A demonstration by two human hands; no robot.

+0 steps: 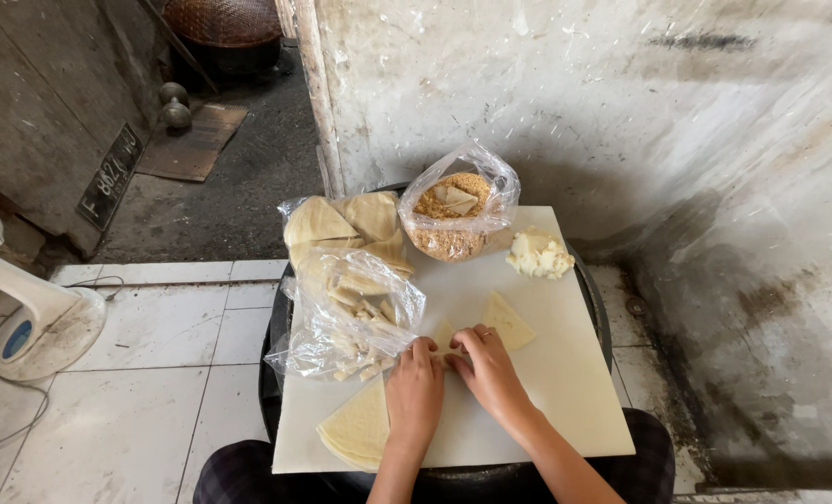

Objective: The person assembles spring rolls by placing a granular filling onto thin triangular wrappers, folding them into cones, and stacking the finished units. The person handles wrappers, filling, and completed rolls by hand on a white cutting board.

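Note:
Both hands rest on a white cutting board (pixel 565 373) laid over a round dark tray. My left hand (pixel 414 390) and my right hand (pixel 487 369) press together on a small pale pastry piece (pixel 446 336), fingers curled over it. A triangular pastry sheet (pixel 509 321) lies just right of my right hand. A stack of wedge-shaped pastry sheets (pixel 355 431) sits by my left wrist at the board's front left corner.
A clear plastic bag of folded pastry pieces (pixel 355 313) lies left of the hands, more sheets (pixel 341 224) behind it. An open bag of brown crumbs (pixel 453 219) and a pale lump of filling (pixel 539 254) sit at the board's far side. A white fan base (pixel 38 327) stands on the tiled floor at left. A stained wall rises at right.

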